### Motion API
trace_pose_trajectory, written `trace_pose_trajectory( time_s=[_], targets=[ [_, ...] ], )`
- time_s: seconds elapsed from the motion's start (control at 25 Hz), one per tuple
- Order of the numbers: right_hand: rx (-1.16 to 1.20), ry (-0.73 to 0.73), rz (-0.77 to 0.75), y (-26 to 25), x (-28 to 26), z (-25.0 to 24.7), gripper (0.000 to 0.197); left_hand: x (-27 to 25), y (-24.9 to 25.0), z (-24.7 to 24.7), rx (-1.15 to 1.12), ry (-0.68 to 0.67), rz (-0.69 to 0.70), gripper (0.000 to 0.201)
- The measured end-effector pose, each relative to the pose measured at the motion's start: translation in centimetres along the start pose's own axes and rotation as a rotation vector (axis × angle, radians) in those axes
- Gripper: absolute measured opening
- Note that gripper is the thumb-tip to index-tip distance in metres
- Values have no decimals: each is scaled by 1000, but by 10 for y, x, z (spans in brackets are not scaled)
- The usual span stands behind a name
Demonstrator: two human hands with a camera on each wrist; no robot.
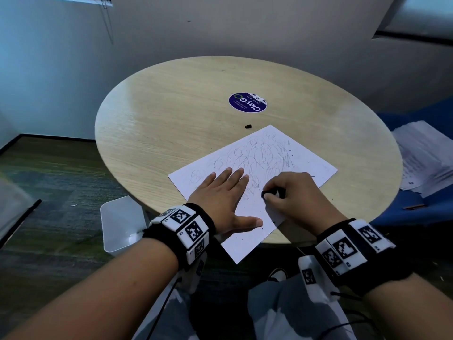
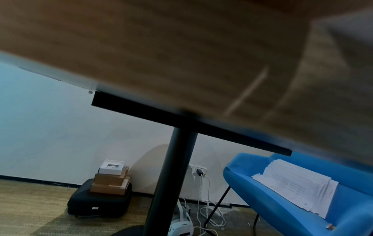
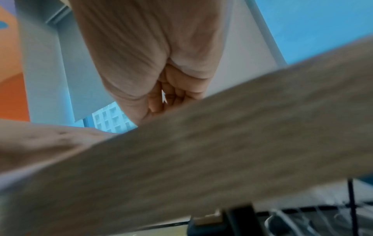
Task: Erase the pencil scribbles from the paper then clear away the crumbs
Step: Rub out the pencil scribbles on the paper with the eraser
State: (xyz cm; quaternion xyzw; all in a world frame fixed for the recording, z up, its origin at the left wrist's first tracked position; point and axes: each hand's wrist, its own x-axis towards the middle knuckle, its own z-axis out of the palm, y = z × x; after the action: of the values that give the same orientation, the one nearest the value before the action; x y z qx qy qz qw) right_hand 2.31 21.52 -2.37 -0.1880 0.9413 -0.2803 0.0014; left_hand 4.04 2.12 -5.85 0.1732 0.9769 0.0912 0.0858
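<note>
A white sheet of paper (image 1: 301, 153) covered in pencil scribbles (image 1: 264, 155) lies on the round wooden table (image 1: 171, 123), its near corner hanging over the table's edge. My left hand (image 1: 225, 192) lies flat on the sheet's left part, fingers straight and spread. My right hand (image 1: 282, 192) pinches a small black eraser (image 1: 267, 193) against the paper, right of the left hand. Dark crumbs (image 1: 246, 198) speckle the sheet near both hands. In the right wrist view my right hand (image 3: 161, 71) shows above the table edge (image 3: 201, 159); the eraser is hidden there.
A small black piece (image 1: 248, 126) lies on the table beyond the paper, near a round purple sticker (image 1: 247, 103). A white bin (image 1: 122, 224) stands on the floor at the left. A blue chair (image 2: 282, 207) on the right holds a stack of papers (image 2: 298, 183).
</note>
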Motion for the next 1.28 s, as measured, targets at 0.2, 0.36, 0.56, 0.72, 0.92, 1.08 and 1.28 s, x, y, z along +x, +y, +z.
trace_pose_trajectory(
  time_s=[0.2,0.36,0.56,0.72,0.92,1.08,1.28],
  targets=[
    [13,-123,-102,-20,-8,12,9,-1,0,-1,-2,14,8,103],
    [-15,-1,23,-7,4,2,11,-1,0,0,-2,6,5,107],
    [16,-141,-82,-26,-9,12,9,-1,-1,-1,-8,16,6,102],
    [-24,1,21,-6,1,1,11,0,0,0,-2,-6,7,107],
    [-14,-102,-105,-21,-5,15,9,-1,-1,-1,-17,12,8,102],
    [8,-38,15,-7,4,6,11,-1,-2,-5,-81,-16,20,107],
    [36,-72,40,-7,4,3,12,-12,-19,-7,-36,-8,-15,101]
  ],
)
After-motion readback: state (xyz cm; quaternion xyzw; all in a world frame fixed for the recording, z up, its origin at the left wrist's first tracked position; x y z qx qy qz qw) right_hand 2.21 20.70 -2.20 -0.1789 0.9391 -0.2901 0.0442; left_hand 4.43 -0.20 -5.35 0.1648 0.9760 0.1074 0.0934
